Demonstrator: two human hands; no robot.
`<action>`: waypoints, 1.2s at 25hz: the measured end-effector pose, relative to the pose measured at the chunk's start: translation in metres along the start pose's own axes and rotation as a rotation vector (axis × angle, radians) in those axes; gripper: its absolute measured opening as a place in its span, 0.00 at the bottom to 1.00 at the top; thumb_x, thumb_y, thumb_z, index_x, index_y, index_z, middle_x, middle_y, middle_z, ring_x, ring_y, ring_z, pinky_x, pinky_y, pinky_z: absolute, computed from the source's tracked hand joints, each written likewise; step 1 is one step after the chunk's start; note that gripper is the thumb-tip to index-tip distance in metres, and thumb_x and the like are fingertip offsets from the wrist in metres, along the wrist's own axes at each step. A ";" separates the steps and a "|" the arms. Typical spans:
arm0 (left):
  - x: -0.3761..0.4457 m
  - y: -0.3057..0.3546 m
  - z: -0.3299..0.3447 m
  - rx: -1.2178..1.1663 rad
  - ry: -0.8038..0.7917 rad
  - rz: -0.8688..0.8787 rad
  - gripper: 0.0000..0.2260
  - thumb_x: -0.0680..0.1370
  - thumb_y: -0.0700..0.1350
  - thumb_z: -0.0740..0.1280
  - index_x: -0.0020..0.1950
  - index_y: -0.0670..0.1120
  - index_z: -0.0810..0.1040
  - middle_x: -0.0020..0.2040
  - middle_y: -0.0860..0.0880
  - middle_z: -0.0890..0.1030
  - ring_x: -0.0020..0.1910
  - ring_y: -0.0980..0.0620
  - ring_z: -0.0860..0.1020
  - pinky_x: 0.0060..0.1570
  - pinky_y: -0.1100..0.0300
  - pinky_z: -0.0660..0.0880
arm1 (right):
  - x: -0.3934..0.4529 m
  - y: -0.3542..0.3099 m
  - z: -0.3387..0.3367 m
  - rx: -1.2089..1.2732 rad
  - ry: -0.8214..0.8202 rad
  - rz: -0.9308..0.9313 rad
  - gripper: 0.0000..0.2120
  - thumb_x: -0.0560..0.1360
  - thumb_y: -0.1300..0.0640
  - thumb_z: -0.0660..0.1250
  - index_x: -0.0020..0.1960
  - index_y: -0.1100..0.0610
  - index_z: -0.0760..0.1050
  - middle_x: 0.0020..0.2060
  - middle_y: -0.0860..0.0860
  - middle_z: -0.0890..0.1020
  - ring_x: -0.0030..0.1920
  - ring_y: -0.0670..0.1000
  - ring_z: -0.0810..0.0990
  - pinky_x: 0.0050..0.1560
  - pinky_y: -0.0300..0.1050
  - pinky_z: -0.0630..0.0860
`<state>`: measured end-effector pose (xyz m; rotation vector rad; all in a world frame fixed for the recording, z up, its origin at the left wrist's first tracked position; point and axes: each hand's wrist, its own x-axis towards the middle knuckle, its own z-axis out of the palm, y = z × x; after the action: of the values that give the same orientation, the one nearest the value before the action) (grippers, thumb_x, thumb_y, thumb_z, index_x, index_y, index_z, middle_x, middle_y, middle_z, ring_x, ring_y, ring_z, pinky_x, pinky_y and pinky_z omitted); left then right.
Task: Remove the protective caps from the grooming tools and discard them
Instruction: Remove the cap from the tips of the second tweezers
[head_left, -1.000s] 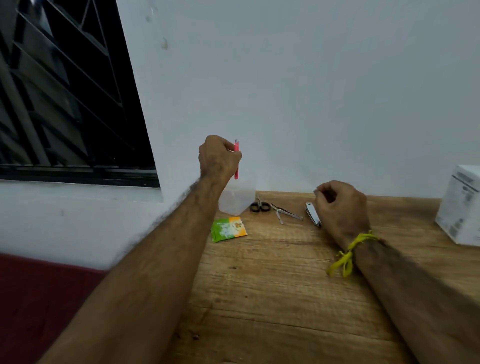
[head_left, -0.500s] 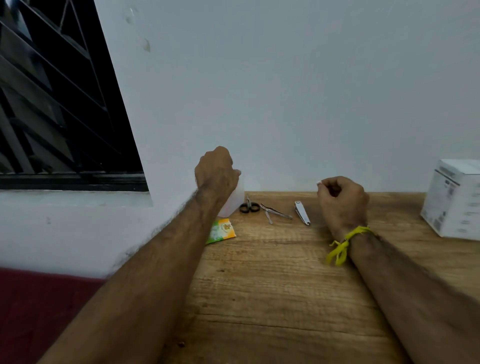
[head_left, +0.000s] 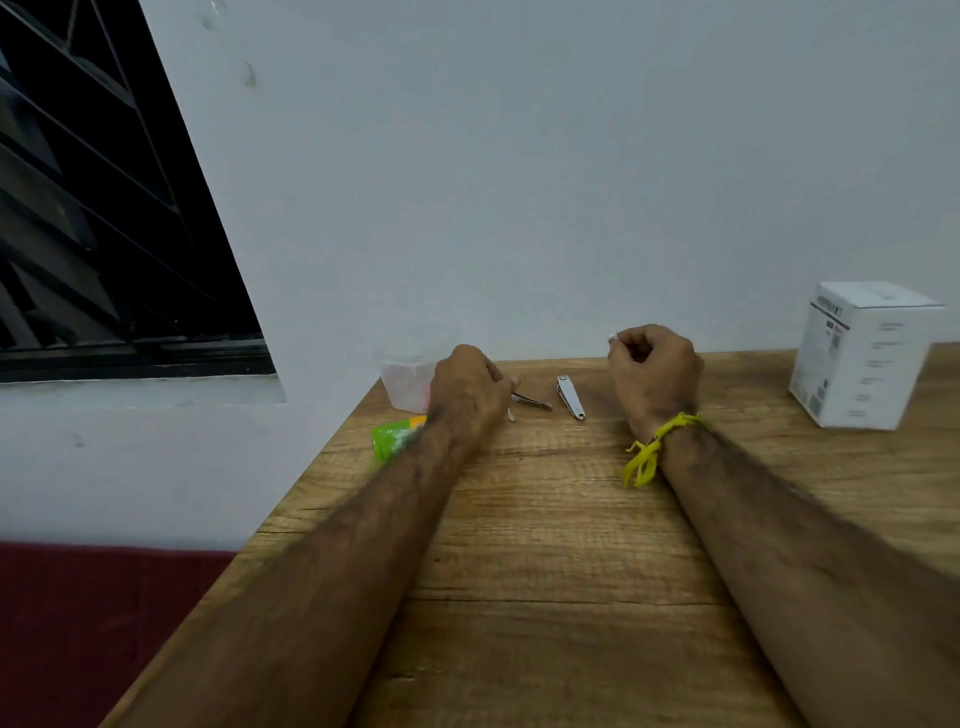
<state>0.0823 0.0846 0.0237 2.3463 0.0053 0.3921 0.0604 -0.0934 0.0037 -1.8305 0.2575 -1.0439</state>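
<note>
Left hand (head_left: 467, 389), which a second ago held a pink tool above the clear plastic cup (head_left: 402, 376), has dropped beside that cup with fingers curled onto the steel scissors (head_left: 530, 400), while the right hand (head_left: 652, 371) pinches a small white cap (head_left: 613, 339), apparently undiscarded.

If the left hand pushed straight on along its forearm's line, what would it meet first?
Most likely the metal tweezers, lying on the table right at the left hand knuckles; the fingertips may already touch them. Farther on, only the wall. Depth is uncertain.
</note>
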 end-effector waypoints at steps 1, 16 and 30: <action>0.004 0.001 0.005 0.035 -0.004 -0.028 0.12 0.74 0.53 0.75 0.47 0.45 0.83 0.45 0.47 0.84 0.49 0.48 0.83 0.49 0.55 0.80 | -0.001 0.000 0.001 -0.001 -0.016 -0.011 0.03 0.75 0.60 0.71 0.44 0.58 0.83 0.37 0.47 0.82 0.41 0.48 0.81 0.47 0.42 0.78; 0.026 0.044 0.029 0.378 -0.194 -0.065 0.16 0.71 0.43 0.78 0.48 0.43 0.72 0.48 0.45 0.78 0.47 0.48 0.79 0.39 0.58 0.76 | 0.004 0.007 0.009 -0.001 -0.053 -0.037 0.03 0.74 0.59 0.71 0.44 0.57 0.83 0.38 0.48 0.82 0.42 0.48 0.81 0.44 0.38 0.73; 0.014 0.046 0.000 0.019 -0.211 -0.104 0.04 0.72 0.36 0.73 0.42 0.37 0.79 0.33 0.44 0.79 0.30 0.50 0.78 0.27 0.63 0.72 | 0.003 0.006 0.006 0.030 -0.051 -0.020 0.03 0.74 0.61 0.71 0.44 0.58 0.83 0.39 0.50 0.84 0.43 0.50 0.82 0.45 0.41 0.76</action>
<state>0.0909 0.0532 0.0591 2.3833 0.0305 0.0926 0.0683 -0.0944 -0.0004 -1.8335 0.1931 -1.0083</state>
